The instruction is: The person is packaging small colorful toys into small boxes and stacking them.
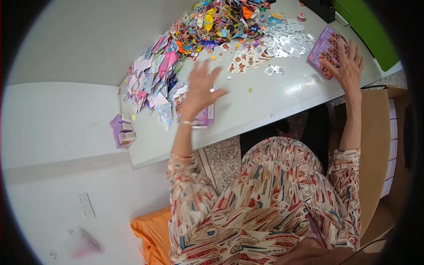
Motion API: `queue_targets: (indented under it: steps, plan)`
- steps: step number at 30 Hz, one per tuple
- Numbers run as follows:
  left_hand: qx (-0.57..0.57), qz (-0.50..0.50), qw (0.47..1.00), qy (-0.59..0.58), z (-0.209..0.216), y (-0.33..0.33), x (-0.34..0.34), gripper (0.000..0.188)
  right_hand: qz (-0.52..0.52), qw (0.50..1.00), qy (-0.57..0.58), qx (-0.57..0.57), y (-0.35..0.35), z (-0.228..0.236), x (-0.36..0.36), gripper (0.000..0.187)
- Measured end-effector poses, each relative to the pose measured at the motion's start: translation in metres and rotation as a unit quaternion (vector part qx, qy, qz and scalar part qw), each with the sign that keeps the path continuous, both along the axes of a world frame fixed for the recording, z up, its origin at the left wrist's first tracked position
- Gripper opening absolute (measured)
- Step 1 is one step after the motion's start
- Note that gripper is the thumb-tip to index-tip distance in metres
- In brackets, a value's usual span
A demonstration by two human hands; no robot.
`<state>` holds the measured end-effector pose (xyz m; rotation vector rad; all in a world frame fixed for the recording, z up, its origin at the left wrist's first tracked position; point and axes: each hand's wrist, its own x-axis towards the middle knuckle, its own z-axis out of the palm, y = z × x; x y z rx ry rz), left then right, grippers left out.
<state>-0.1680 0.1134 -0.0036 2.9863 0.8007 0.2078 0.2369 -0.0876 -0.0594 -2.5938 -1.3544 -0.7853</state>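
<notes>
My left hand is above the table's left part, slightly smeared by motion, its thumb and fingers spread. Partly hidden beneath it is a purple printed box near the table's front edge. At the far right, my right hand has its fingers spread over a purple printed package, perhaps touching it; that contact is not clear. Small printed picture cards and tiny clear packets lie between the hands, farther back.
A heap of colourful elastic bands and trinkets fills the back. Pink and pale sachets are piled at left against the wall. Purple cartons sit at the table's left edge. An open cardboard box stands at right, an orange bag below left.
</notes>
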Motion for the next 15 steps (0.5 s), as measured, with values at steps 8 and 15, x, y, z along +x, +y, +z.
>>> queue_targets:
  steps: [8, 15]
  plan:
    - [-0.023, 0.105, 0.973, 0.206, -0.039, -0.004, -0.095, 0.116, 0.258, 0.949, 0.153, 0.099, 0.022, 0.007, -0.117, 0.081]
    - [-0.194, 0.106, 0.973, -0.066, -0.033, 0.019, -0.097, 0.042, 0.361, 0.893, 0.263, 0.053, 0.007, -0.006, -0.194, 0.078]
